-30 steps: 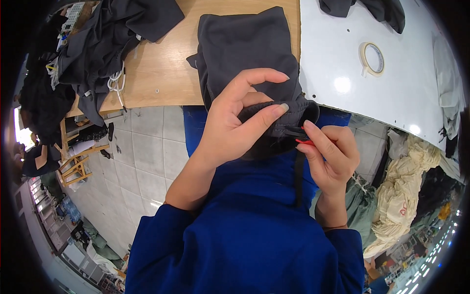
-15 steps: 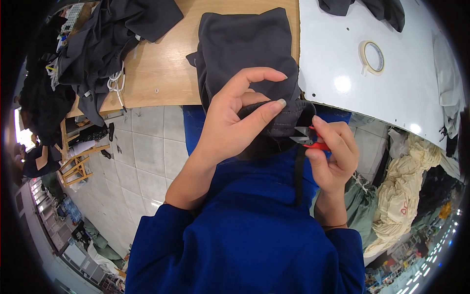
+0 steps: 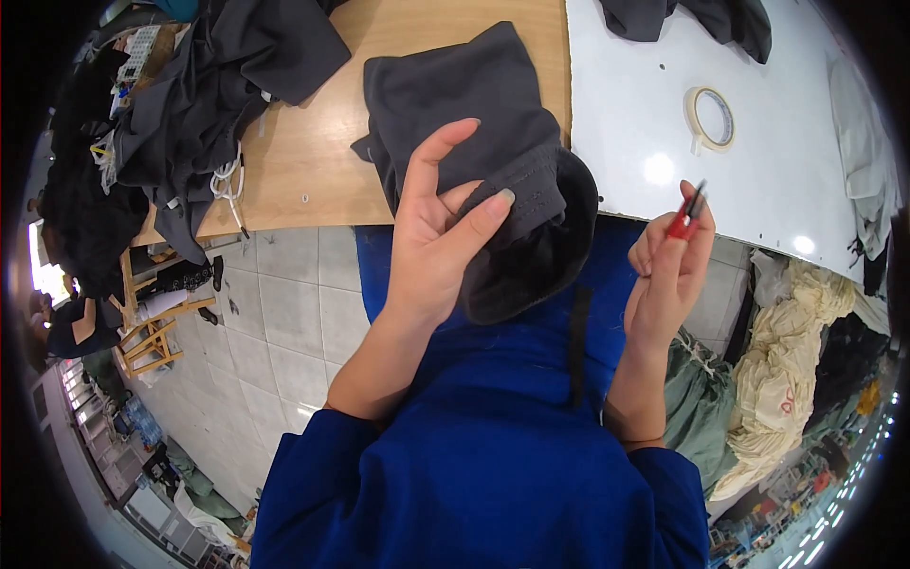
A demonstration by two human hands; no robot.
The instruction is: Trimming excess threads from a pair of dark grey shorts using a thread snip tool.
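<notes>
A dark grey garment (image 3: pixel 455 104) lies partly on the wooden table, its stitched, gathered band hanging over the near edge above my lap. My left hand (image 3: pixel 427 247) grips this band between the thumb and the lower fingers, while the index finger points up and away. The band's round opening (image 3: pixel 531 266) faces me, dark inside. Off to the right and apart from the cloth, my right hand (image 3: pixel 659 284) holds red-handled thread snips (image 3: pixel 682 222), blades pointing up. The blades are slightly blurred, and the palm side of my left fingers is hidden.
More dark garments with a white cord (image 3: pixel 226 180) are heaped on the wooden table (image 3: pixel 294 142) at the left. A tape roll (image 3: pixel 711 119) lies on the white table (image 3: pixel 626 114). Cream cloth bundles (image 3: pixel 773 379) stand at the right; a wooden stool (image 3: pixel 152 341) and a person are at far left.
My right hand has moved up and right, taking the snips away from the band. My left hand has turned the band, and the garment on the table has shifted left and tilted.
</notes>
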